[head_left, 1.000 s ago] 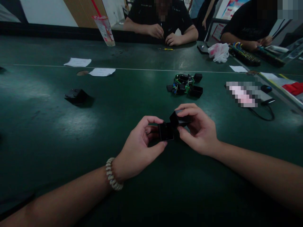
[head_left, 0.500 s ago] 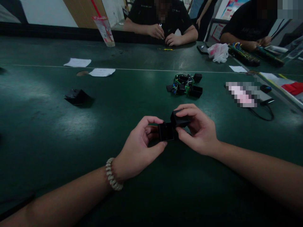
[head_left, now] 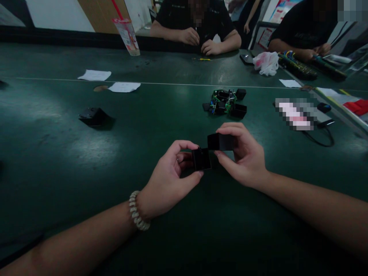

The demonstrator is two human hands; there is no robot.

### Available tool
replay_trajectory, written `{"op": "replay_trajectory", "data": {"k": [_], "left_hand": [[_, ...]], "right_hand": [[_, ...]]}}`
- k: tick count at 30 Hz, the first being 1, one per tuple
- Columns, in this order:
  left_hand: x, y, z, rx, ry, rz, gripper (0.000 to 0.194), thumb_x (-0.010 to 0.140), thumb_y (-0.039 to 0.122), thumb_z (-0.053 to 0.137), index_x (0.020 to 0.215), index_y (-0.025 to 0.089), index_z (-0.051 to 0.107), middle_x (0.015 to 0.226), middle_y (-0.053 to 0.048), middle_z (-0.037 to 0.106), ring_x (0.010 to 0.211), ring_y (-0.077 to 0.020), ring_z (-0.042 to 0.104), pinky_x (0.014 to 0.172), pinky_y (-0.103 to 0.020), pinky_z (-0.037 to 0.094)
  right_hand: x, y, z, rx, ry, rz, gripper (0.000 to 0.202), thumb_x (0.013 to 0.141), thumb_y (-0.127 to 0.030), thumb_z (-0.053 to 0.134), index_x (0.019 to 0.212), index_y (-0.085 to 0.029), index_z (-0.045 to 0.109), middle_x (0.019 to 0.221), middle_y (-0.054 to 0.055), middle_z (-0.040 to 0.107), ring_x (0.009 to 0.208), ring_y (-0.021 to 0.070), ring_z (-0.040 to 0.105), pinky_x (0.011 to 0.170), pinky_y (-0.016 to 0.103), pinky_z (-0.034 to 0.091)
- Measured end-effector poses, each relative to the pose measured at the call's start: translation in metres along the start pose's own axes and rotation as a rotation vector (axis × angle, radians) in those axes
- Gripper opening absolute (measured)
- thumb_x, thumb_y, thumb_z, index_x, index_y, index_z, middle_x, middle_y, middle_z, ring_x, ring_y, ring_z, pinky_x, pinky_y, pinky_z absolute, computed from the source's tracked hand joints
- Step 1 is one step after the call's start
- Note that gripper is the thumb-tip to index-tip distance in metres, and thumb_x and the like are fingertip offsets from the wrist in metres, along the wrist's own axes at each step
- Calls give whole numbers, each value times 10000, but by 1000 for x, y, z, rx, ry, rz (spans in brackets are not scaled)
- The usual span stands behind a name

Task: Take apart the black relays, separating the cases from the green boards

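My left hand [head_left: 175,178] is closed on a small black open-sided box [head_left: 202,159], fingers along its top and thumb under its lower edge. The open side of that box faces me, and its inside is too dark to make out. Between the thumb and fingers of my right hand [head_left: 244,157] is a second black box-shaped piece [head_left: 220,142], held just above and to the right of the first. Their near corners look close together; I cannot tell whether they touch. Beyond my hands lies a pile of green circuit boards and black casings [head_left: 225,102].
On the green table [head_left: 57,180], another black casing with prongs [head_left: 93,116] lies to the left. Paper slips [head_left: 124,87], a drink cup [head_left: 128,36] and a plastic bag [head_left: 266,63] are farther back. A cable [head_left: 330,140] curls at right. Two people sit opposite.
My right hand has turned its black piece more level and shifted it slightly up, so more of its long side shows. My left hand and its box have hardly moved.
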State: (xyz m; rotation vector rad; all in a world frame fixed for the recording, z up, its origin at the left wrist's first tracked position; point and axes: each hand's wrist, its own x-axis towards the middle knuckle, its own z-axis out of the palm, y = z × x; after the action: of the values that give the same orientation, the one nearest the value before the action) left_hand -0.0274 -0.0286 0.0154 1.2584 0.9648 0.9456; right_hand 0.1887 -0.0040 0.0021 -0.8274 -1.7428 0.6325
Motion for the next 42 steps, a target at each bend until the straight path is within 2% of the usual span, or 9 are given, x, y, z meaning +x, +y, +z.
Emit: {"op": "replay_trajectory", "data": {"k": [7, 16, 20, 24, 28, 31, 34, 38, 42], "left_hand": [[0, -1, 0, -12, -3, -4, 495, 779, 80, 800, 1193, 210, 562, 1149, -65, 729, 1102, -218, 727, 997, -400, 608], [0, -1, 0, -30, 0, -3, 499, 772, 87, 806, 1186, 214, 560, 1135, -62, 726, 1102, -224, 726, 1006, -413, 597], [-1, -1, 0, -25, -9, -6, 489, 781, 88, 805, 1186, 220, 565, 1137, -61, 727, 1103, -232, 733, 999, -420, 605], [-1, 0, 0, -28, -15, -8, 479, 795, 99, 808, 1188, 223, 563, 1151, -63, 733, 1109, -234, 739, 1009, -431, 606], [0, 1, 0, -16, -14, -8, 475, 787, 94, 806, 1180, 221, 572, 1139, -63, 738, 1102, -243, 744, 1014, -448, 604], [-1, 0, 0, -20, -8, -8, 476, 786, 95, 806, 1182, 220, 572, 1139, -61, 740, 1116, -245, 742, 1033, -453, 594], [-1, -1, 0, -22, -6, -15, 488, 778, 93, 810, 1180, 221, 567, 1143, -61, 739, 1129, -245, 737, 1033, -449, 594], [-1, 0, 0, -23, -13, -16, 493, 779, 94, 810, 1187, 221, 563, 1143, -65, 736, 1121, -241, 734, 1020, -442, 601], [-1, 1, -1, -20, -16, -33, 499, 786, 92, 807, 1204, 218, 567, 1137, -71, 736, 1113, -246, 735, 1004, -444, 606]], "right_hand": [[0, 3, 8, 73, 110, 26, 365, 837, -145, 737, 1016, -290, 454, 1168, 66, 518, 1224, 282, 644, 1056, 520, 610], [-3, 2, 9, 144, 78, -58, 400, 821, -52, 731, 983, -288, 451, 1175, 53, 513, 1243, 284, 674, 1052, 514, 612], [-2, 0, 6, 101, 65, 6, 434, 834, -131, 755, 1097, -302, 455, 1198, 73, 601, 1162, 273, 690, 986, 493, 640], [0, 0, 2, 111, 91, 109, 417, 870, -211, 765, 1199, -294, 521, 1129, 45, 667, 989, 212, 719, 865, 391, 663], [2, 1, 1, 138, 82, 232, 285, 910, -367, 789, 1113, -273, 612, 923, -1, 695, 784, 164, 719, 697, 313, 655], [5, 2, 2, 212, 78, 318, 342, 912, -520, 792, 1055, -265, 615, 850, -13, 723, 684, 163, 746, 615, 313, 655], [7, 2, 2, 275, 70, 358, 391, 904, -584, 788, 1026, -260, 606, 796, -24, 730, 618, 166, 751, 568, 315, 653], [8, 5, 2, 296, 74, 364, 355, 914, -535, 787, 1030, -254, 603, 788, -30, 718, 600, 149, 725, 542, 292, 622], [10, 12, -1, 142, 116, 362, 342, 850, -395, 835, 1042, -249, 592, 897, -11, 706, 696, 148, 695, 600, 297, 597]]}}
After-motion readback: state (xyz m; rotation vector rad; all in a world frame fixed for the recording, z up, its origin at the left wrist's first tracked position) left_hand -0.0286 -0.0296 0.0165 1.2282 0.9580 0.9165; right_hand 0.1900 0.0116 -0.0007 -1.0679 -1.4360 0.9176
